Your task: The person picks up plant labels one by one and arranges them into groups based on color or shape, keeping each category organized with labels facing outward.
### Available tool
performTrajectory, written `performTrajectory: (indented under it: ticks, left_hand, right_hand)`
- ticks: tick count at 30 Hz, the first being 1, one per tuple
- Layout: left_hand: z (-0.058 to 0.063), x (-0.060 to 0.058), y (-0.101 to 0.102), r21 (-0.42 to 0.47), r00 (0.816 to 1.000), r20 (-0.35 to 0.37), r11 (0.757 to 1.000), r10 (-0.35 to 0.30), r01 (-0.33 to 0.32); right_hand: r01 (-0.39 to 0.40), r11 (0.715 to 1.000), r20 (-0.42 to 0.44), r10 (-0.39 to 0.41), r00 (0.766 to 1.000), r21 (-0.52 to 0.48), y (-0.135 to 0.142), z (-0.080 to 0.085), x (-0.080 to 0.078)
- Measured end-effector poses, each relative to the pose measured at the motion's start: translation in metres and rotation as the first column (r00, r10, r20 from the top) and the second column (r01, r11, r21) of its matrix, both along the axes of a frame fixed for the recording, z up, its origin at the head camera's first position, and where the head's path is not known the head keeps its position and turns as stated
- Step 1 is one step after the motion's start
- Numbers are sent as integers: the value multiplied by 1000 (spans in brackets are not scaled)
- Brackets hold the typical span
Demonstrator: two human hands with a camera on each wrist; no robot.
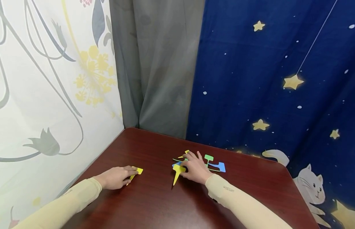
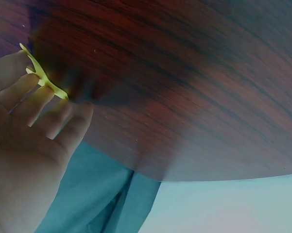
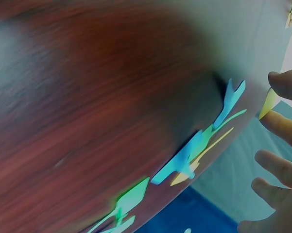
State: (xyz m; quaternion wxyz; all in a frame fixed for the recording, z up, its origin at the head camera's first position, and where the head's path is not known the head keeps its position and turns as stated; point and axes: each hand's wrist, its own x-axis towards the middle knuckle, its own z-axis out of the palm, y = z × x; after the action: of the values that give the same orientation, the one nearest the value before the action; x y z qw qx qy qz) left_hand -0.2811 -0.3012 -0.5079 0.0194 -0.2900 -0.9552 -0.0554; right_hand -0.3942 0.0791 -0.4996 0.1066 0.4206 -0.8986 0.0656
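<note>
My right hand (image 1: 195, 167) pinches a yellow T-shaped plant label (image 1: 178, 169) between thumb and index finger, its pointed end hanging down. The other fingers spread over several plant labels on the table. Among these, a green plant label (image 1: 209, 157) and a blue plant label (image 1: 221, 167) show to the right of the hand, and a small yellow plant label (image 1: 187, 151) shows beyond the fingertips. Farther left, my left hand (image 1: 117, 177) holds another yellow plant label (image 2: 46, 80) at its fingertips, low over the table. Part of that label is hidden under the fingers.
The dark red wooden table (image 1: 154, 203) has rounded corners. A white patterned curtain (image 1: 65, 95) hangs along its left side, with a grey curtain (image 1: 166, 63) and a blue starry curtain (image 1: 237, 79) behind its far edge.
</note>
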Motion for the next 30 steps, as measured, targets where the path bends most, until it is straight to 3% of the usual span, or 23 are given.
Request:
performTrajectory:
  ticks: [11,21,30]
  left_hand:
    - [-5,-2,-3,-14,1000,-9,1000,5,-5]
    - [-3,-1,-2,6,996,78,999,47,-48]
    - [0,-1,-1,1,995,87,998,55,-55]
  right_hand:
    - [-2,999,-10,3,1000,51,-44,0,3]
    - [-7,996,16,5,1000,85,-83,-3,6]
    - [2,996,37,-5,999,92,-116,1,14]
